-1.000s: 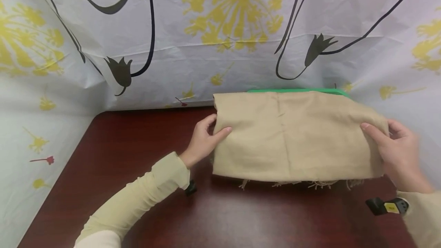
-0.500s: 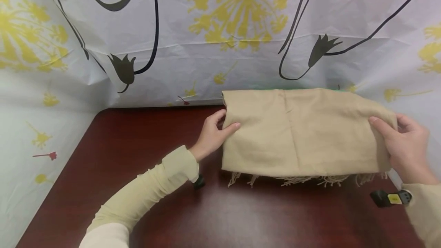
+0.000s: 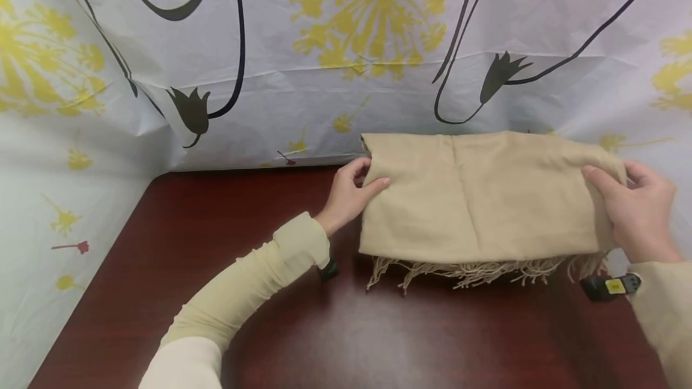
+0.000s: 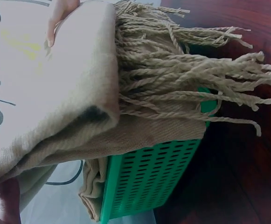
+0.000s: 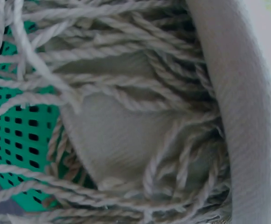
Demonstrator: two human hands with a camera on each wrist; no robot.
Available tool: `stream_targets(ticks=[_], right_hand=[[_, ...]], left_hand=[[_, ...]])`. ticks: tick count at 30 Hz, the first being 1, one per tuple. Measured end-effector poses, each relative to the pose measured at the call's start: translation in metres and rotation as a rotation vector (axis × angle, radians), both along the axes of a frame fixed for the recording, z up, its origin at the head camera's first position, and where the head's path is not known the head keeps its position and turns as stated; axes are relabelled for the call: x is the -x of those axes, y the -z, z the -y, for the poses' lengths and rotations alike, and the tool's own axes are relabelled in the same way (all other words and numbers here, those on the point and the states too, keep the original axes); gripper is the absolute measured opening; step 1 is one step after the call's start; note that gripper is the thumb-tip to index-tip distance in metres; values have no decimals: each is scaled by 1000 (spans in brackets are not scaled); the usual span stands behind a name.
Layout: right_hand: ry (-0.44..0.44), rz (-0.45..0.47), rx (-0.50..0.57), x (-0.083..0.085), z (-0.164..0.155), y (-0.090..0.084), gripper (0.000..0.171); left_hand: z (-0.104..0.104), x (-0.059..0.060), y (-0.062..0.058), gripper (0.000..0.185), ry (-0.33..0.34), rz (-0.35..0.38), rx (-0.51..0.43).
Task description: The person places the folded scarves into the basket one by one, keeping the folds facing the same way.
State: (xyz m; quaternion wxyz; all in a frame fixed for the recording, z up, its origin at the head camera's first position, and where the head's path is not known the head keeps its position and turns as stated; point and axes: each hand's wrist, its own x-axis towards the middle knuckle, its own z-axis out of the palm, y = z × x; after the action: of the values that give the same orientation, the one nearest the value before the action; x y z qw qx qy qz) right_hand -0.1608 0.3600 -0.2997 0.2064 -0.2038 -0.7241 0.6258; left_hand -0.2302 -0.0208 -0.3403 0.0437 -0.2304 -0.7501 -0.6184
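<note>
A folded beige scarf (image 3: 481, 197) with a fringed edge (image 3: 476, 271) is held over a green perforated basket (image 4: 149, 182) at the back right of the dark red table (image 3: 216, 269). My left hand (image 3: 354, 194) grips the scarf's left end, thumb on top. At the right end, my right hand (image 3: 629, 209) grips it the same way. In the left wrist view the scarf (image 4: 65, 93) lies across the basket's rim, and more beige cloth hangs inside it. The right wrist view shows fringe (image 5: 126, 93) and the basket wall (image 5: 23, 140) close up.
A white curtain (image 3: 346, 47) with yellow flowers and black lines hangs close behind and to the left of the table. The basket stands against it. Small black wrist-camera parts (image 3: 611, 286) show under both sleeves.
Both hands have carried the folded scarf away from me toward the curtain. It now hides the green basket rim, and the fringe shows more along its near edge.
</note>
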Motion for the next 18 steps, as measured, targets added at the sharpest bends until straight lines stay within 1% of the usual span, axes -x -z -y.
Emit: stream_targets(ticks=[3,7,10,14,18], right_hand=[[-4,-46,69,5,-1,-3,18],[16,-105,78,12,-2,-3,16],[10,-147,69,16,-4,-2,15],[-37,-175,79,23,-8,0,17],[-64,-197,98,30,-10,3,18]], left_hand=[[-4,2,-1,26,-5,-6,3],[-8,5,-2,26,-3,1,3],[-12,8,-2,28,-3,15,5],[-17,14,0,29,-19,24,6],[-22,20,2,30,-41,36,-1]])
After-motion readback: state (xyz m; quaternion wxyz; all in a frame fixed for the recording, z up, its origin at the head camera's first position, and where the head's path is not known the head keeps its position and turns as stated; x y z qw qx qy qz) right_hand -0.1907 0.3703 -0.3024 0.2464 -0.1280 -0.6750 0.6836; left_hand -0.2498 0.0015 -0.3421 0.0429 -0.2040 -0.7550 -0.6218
